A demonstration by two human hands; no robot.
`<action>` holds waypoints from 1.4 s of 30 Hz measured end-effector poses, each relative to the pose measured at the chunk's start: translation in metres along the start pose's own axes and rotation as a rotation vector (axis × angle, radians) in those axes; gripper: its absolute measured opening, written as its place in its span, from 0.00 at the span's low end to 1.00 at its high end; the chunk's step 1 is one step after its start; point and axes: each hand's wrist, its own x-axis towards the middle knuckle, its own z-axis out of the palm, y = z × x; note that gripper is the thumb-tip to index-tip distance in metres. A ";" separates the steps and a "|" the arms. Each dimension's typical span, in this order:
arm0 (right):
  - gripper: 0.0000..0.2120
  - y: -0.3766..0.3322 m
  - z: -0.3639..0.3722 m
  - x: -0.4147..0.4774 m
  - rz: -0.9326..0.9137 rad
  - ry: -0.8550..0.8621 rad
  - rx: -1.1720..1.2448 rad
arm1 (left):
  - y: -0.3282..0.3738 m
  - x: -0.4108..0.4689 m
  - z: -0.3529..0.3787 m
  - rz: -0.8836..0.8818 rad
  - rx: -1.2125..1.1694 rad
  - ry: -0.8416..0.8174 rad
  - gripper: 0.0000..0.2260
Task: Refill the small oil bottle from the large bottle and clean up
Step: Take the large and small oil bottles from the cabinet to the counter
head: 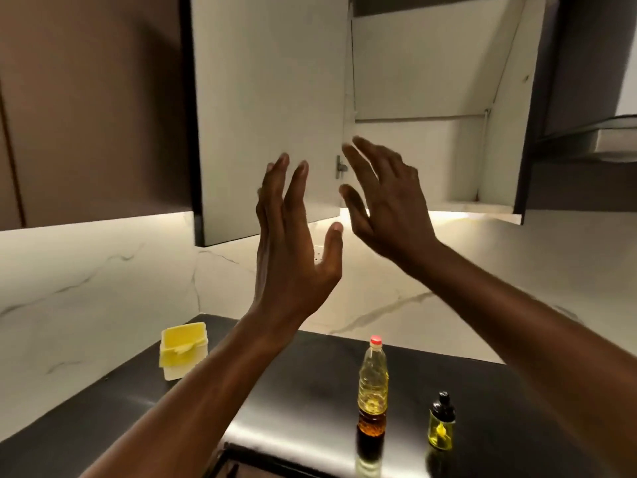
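— Where's the oil?
— Both bottles stand upright near the countertop's [310, 374] front edge. The black-capped small oil bottle [442, 422] is just right of the red-capped large bottle [373, 384], not touching it.
— And toward the back-left corner?
— A white container [182, 350] with a yellow lid.
— The hands?
— Raised above the counter, holding nothing. The left hand [293, 243] has straight fingers, thumb out. The right hand [386, 208] is spread wide and blurred, near the handle [340, 167] of the swung-out cabinet door [269, 98]. Whether it touches, I can't tell.
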 end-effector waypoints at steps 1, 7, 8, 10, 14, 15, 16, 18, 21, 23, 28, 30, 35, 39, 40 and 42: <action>0.25 -0.012 -0.005 0.016 -0.042 0.018 0.002 | 0.001 0.005 -0.012 0.006 -0.002 0.049 0.35; 0.26 -0.089 -0.008 0.096 -0.285 -0.075 -0.081 | -0.042 0.028 -0.065 -0.251 0.002 0.223 0.34; 0.27 -0.101 -0.005 0.106 -0.317 -0.115 -0.106 | -0.050 0.031 -0.070 -0.350 -0.015 0.219 0.33; 0.27 -0.123 0.000 0.122 -0.380 -0.197 -0.166 | -0.066 0.033 -0.077 -0.579 -0.075 0.156 0.28; 0.24 -0.153 0.014 0.138 -0.425 -0.361 -0.247 | -0.086 0.028 -0.085 -0.857 -0.357 0.039 0.20; 0.24 -0.156 0.016 0.139 -0.407 -0.383 -0.250 | -0.085 0.025 -0.086 -0.867 -0.383 0.027 0.18; 0.25 -0.157 0.017 0.139 -0.394 -0.391 -0.258 | -0.084 0.023 -0.086 -0.865 -0.400 0.018 0.17; 0.29 -0.158 0.014 0.135 -0.399 -0.385 -0.309 | -0.078 0.022 -0.087 -0.873 -0.439 0.003 0.14; 0.26 -0.156 0.000 0.126 -0.381 -0.321 -0.375 | -0.068 0.022 -0.089 -0.836 -0.480 -0.055 0.12; 0.21 -0.149 -0.014 0.115 -0.335 -0.268 -0.411 | -0.064 0.021 -0.087 -0.772 -0.483 -0.130 0.13; 0.19 -0.112 -0.059 0.082 -0.244 -0.258 -0.510 | -0.050 0.024 -0.055 -0.611 -0.541 -0.321 0.08; 0.18 -0.092 -0.077 0.068 -0.213 -0.272 -0.558 | -0.039 0.026 -0.036 -0.520 -0.530 -0.348 0.06; 0.18 -0.030 -0.107 0.033 -0.066 -0.314 -0.626 | -0.009 0.033 0.024 -0.324 -0.494 -0.370 0.09; 0.16 0.027 -0.115 0.006 0.041 -0.293 -0.642 | 0.008 0.039 0.083 -0.259 -0.401 -0.411 0.13; 0.16 0.045 -0.114 -0.001 0.059 -0.293 -0.653 | 0.011 0.042 0.099 -0.248 -0.370 -0.430 0.15; 0.18 0.079 -0.110 -0.015 0.101 -0.309 -0.667 | 0.015 0.045 0.131 -0.216 -0.299 -0.474 0.19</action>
